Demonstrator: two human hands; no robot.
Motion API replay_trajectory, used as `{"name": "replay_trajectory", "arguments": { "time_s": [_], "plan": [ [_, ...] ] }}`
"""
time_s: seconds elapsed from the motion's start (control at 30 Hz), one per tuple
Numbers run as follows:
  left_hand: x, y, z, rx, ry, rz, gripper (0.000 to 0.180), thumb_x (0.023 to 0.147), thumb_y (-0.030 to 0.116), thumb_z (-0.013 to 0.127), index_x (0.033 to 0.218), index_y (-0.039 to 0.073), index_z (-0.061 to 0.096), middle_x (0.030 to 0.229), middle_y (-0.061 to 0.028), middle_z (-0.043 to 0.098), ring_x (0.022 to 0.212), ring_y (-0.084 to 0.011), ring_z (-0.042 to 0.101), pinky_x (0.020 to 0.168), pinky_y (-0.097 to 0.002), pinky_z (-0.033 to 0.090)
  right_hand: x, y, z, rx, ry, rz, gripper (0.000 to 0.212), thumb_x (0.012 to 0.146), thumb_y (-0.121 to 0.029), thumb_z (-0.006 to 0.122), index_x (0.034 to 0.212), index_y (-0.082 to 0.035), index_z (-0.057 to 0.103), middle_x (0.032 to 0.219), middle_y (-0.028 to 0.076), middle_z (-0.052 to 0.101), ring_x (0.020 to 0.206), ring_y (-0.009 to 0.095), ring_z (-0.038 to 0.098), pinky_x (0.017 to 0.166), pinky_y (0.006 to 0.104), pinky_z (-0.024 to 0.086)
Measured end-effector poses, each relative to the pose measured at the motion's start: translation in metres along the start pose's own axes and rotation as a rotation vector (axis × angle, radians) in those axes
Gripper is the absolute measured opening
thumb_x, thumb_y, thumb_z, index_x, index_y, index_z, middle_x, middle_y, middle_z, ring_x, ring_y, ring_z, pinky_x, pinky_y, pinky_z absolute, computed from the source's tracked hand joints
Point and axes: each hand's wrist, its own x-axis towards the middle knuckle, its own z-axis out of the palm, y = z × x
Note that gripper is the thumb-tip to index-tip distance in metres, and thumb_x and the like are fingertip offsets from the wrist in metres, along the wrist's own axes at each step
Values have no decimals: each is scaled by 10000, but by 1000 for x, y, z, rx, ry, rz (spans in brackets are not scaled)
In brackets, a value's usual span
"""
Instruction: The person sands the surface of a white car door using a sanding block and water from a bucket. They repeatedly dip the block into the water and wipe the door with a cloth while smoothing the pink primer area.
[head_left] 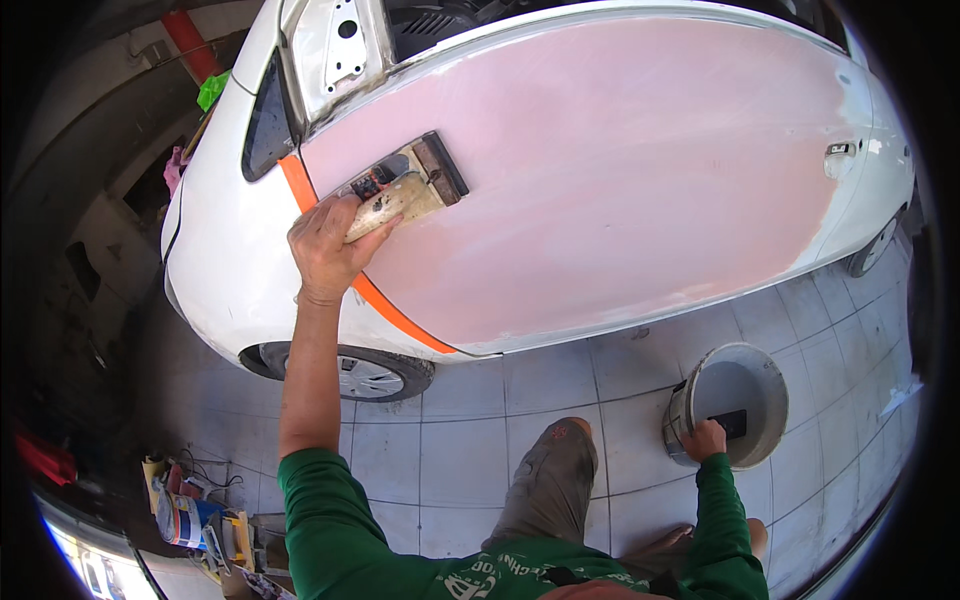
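My left hand [333, 248] is closed around the pale, worn handle of a hand sanding block [428, 178]. The block rests against the front part of a white car's door [620, 160], whose panel is covered with pinkish filler. Low on the right, my right hand [705, 440] is closed at the near left side of a bucket [775, 375]. From its fingers a small dark rectangular pad [734, 424] reaches over the greyish water inside. Whether that pad is a sponge or sandpaper, I cannot tell.
Orange masking tape [400, 315] runs along the seam between door and fender. Below the fender sits the front wheel [370, 375]. Assorted tools and cans [195, 520] stand at the lower left. Pale tiles [460, 450] cover the floor around my bent knee [550, 470].
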Motion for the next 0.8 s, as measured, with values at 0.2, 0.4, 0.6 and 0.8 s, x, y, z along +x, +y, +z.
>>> {"name": "replay_trajectory", "arguments": {
  "time_s": [0.2, 0.4, 0.6, 0.8],
  "plan": [
    [128, 42, 44, 110, -128, 2, 435, 837, 450, 902, 938, 88, 683, 748, -93, 736, 610, -253, 724, 580, -367, 585, -1, -8, -12, -58, -97, 139, 382, 799, -385, 808, 882, -12, 807, 970, 235, 770, 966, 402, 752, 904, 488, 595],
    [74, 56, 38, -71, -126, 88, 369, 867, 318, 897, 975, 44, 674, 874, -161, 782, 736, -289, 784, 664, -381, 617, 5, -34, -26, 6, -136, 256, 384, 827, -399, 822, 962, -40, 817, 1008, 204, 787, 999, 384, 761, 922, 457, 601],
    [210, 105, 96, 54, -26, 160, 437, 911, 482, 820, 895, 71, 674, 672, -126, 716, 580, -282, 721, 526, -402, 556, 9, -36, -29, 66, -116, 294, 423, 843, -418, 790, 981, -19, 813, 1033, 222, 783, 1023, 390, 757, 934, 463, 598],
    [104, 106, 76, -159, -88, 111, 385, 894, 403, 847, 921, 61, 673, 714, -148, 730, 606, -303, 735, 561, -397, 578, 5, -28, -25, 104, -110, 252, 440, 837, -425, 794, 991, -13, 813, 1027, 227, 782, 1014, 392, 757, 937, 465, 596]
  ]
}}
